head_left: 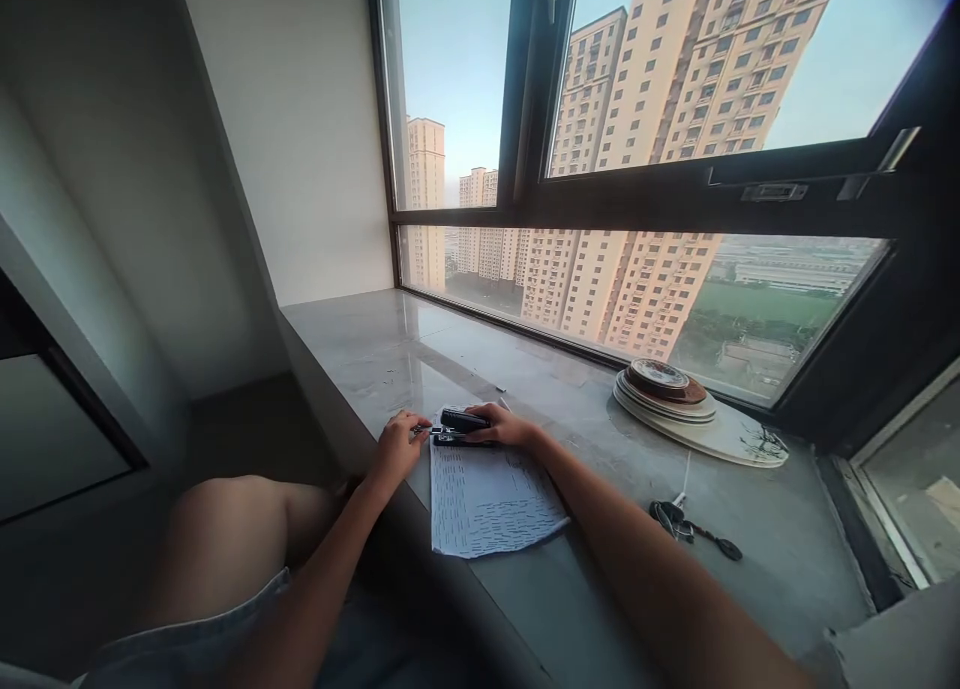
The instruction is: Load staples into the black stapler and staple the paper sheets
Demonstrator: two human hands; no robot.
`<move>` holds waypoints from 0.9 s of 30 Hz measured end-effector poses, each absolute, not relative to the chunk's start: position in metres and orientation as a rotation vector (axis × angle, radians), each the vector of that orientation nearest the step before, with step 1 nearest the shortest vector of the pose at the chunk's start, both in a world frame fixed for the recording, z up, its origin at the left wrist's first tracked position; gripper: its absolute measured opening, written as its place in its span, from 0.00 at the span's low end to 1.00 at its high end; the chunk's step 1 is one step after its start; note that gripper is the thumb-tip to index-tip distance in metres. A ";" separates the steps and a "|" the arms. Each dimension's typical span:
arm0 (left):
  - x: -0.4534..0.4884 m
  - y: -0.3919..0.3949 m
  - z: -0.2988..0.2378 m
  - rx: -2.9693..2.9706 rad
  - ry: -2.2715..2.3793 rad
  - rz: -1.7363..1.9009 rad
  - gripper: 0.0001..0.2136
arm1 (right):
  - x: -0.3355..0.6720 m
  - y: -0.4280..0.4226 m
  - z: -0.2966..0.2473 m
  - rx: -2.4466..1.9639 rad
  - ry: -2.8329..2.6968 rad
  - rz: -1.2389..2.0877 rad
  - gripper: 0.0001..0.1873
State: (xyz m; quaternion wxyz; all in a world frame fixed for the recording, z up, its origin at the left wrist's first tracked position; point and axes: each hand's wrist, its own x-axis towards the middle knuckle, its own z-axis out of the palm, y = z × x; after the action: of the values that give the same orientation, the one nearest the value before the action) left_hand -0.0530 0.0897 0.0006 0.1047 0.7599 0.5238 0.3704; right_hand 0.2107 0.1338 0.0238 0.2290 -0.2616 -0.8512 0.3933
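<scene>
A black stapler (463,422) lies on the upper part of a sheet of paper (491,504) covered in rows of dark marks. My right hand (504,426) is closed over the stapler's right end, fingers on its top. At the stapler's left end, my left hand (403,441) pinches a thin metal part that sticks out of it. Shiny metal shows between the stapler's dark top and its base. Whether that metal part is loose from the stapler I cannot tell.
The stone windowsill (352,344) carries a round stacked ornament with a dial (660,374) by the window. Keys with a fob (679,521) lie beyond my right forearm. A small dark bit (500,390) is behind the stapler. My bare knee (232,519) is below the sill's edge.
</scene>
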 end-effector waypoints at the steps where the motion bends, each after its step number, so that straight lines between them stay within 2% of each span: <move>1: -0.053 0.088 0.002 2.232 1.570 1.075 0.09 | 0.211 0.133 0.024 -0.723 -2.345 1.074 0.20; 7: -0.058 0.081 0.011 1.971 1.823 1.059 0.16 | 0.210 0.132 0.025 -0.742 -2.348 1.048 0.21; 13: -0.047 0.075 0.009 1.740 1.651 1.076 0.20 | 0.208 0.132 0.025 -0.746 -2.354 1.022 0.21; 18: -0.021 0.062 0.011 1.783 1.546 1.109 0.24 | 0.201 0.134 0.021 -0.746 -2.360 0.976 0.20; 24: -0.045 0.067 0.025 1.642 1.457 1.029 0.18 | 0.210 0.132 0.033 -0.729 -2.438 1.118 0.22; 27: -0.057 0.072 0.024 1.695 1.446 1.053 0.14 | 0.242 0.130 0.039 -0.730 -2.473 1.265 0.27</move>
State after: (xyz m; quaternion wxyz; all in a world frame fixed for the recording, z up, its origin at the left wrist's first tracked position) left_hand -0.0573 0.0721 0.0244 0.3322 0.6488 0.5534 0.4029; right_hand 0.2416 0.1305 0.0390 0.1343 -0.2519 -0.8533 0.4363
